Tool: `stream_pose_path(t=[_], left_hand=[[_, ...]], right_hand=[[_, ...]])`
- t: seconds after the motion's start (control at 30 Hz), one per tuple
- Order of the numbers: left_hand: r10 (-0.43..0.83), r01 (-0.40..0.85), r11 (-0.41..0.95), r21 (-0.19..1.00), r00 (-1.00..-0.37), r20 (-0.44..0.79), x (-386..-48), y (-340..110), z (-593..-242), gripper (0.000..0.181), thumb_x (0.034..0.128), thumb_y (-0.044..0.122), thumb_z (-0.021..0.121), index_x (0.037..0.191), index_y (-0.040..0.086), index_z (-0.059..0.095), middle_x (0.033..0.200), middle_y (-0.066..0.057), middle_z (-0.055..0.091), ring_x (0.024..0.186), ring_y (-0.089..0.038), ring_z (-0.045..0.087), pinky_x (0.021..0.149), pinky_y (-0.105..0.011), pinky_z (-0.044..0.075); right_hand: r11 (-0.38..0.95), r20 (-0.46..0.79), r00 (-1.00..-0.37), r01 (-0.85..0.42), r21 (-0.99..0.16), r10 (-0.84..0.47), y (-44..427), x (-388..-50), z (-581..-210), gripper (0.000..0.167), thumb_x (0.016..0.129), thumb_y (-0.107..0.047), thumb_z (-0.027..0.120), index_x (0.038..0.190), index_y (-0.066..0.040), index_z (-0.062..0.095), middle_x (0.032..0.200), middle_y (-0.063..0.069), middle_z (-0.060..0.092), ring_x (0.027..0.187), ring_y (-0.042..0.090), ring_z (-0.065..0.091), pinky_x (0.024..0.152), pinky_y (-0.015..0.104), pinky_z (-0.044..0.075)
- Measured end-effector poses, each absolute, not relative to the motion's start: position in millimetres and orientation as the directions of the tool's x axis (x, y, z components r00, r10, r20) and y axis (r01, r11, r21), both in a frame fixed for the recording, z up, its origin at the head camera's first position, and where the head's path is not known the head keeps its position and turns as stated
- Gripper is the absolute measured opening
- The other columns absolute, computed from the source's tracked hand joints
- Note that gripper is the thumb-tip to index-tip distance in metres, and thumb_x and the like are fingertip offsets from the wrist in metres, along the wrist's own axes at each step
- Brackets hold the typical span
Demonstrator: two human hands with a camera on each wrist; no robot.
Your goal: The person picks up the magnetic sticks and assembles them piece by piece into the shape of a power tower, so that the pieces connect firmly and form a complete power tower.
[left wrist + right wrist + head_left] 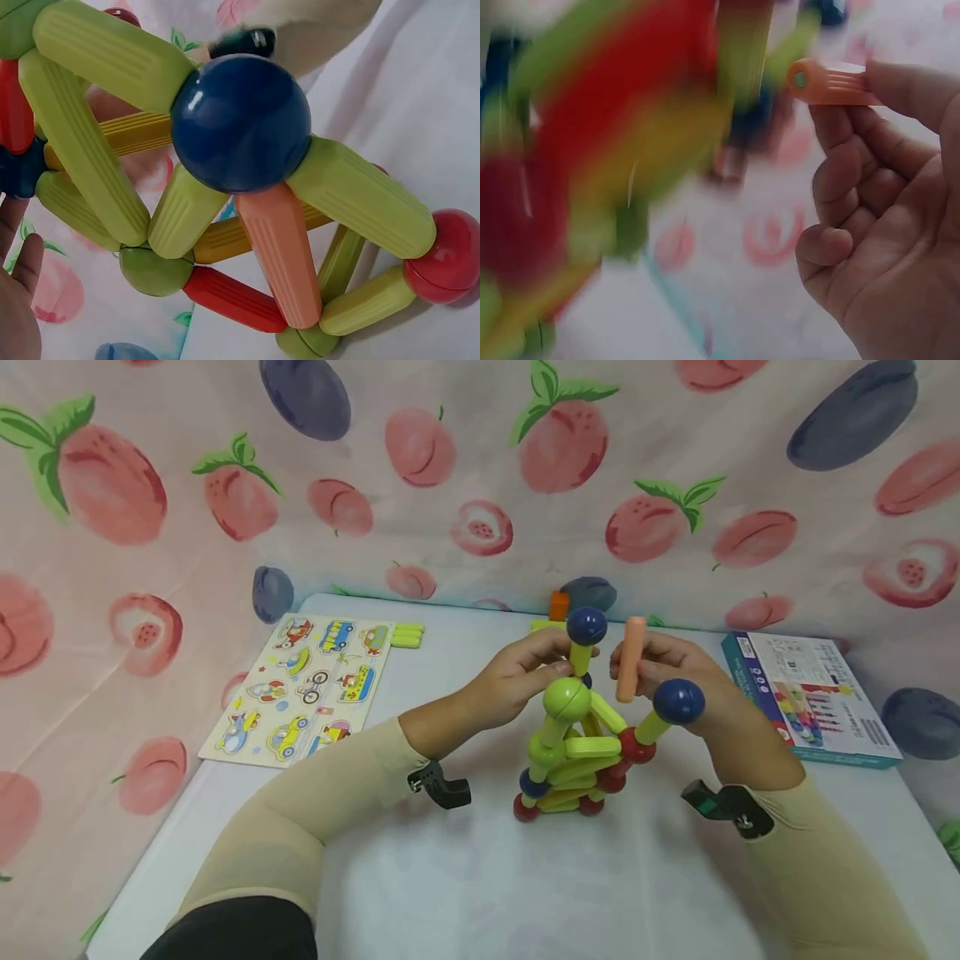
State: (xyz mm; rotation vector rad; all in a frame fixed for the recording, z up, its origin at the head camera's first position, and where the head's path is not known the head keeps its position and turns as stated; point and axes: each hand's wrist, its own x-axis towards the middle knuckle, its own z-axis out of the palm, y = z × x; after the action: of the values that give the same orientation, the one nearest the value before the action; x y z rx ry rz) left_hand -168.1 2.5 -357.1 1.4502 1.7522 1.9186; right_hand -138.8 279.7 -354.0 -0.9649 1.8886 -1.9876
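Observation:
A tall structure of magnetic sticks and balls (592, 747) stands on the table, in yellow-green, red, yellow and orange sticks with blue, green and red balls. My left hand (513, 681) grips its far upper part, thumb and fingers at a short stick below a blue ball (587, 626); sticks and balls hide much of this hand in the left wrist view. My right hand (675, 672) pinches an orange magnetic stick (832, 84) between thumb and fingers. In the head view that stick is roughly upright, apart from the structure. The structure is blurred in the right wrist view.
A puzzle board (300, 689) with vehicle pictures lies at the left, with green sticks (407, 635) beside it. A box (813, 697) lies at the right. Behind the structure, an orange piece (558, 606) shows near the far table edge. Fruit-patterned cloth hangs behind.

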Motion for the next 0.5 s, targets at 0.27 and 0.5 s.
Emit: stream_pose_path(t=[0.27, 0.5], left_hand=[[0.682, 0.500, -0.269, 0.823, -0.505, 0.530, -168.7, 4.2, -353.3, 0.028, 0.1064, -0.004, 0.047, 0.131, -0.011, 0.058, 0.134, -0.027, 0.061, 0.122, -0.022, 0.057, 0.109, -0.040, 0.048], [0.694, 0.514, -0.238, 0.824, -0.503, 0.514, -171.1, 6.4, -353.9, 0.029, 0.1068, 0.000, 0.048, 0.129, -0.012, 0.062, 0.126, -0.023, 0.062, 0.117, -0.020, 0.056, 0.108, -0.037, 0.048]], right_hand=[[-0.159, 0.304, -0.675, -0.269, -0.950, -0.672, 276.0, -113.3, -326.6, 0.031, 0.108, 0.005, 0.048, 0.131, 0.003, 0.069, 0.119, 0.010, 0.070, 0.109, 0.023, 0.066, 0.095, 0.037, 0.058], [-0.241, 0.400, -0.658, -0.323, -0.915, -0.638, 271.4, -115.1, -341.2, 0.033, 0.110, -0.001, 0.048, 0.135, 0.001, 0.068, 0.128, 0.009, 0.072, 0.117, 0.023, 0.066, 0.102, 0.038, 0.056]])
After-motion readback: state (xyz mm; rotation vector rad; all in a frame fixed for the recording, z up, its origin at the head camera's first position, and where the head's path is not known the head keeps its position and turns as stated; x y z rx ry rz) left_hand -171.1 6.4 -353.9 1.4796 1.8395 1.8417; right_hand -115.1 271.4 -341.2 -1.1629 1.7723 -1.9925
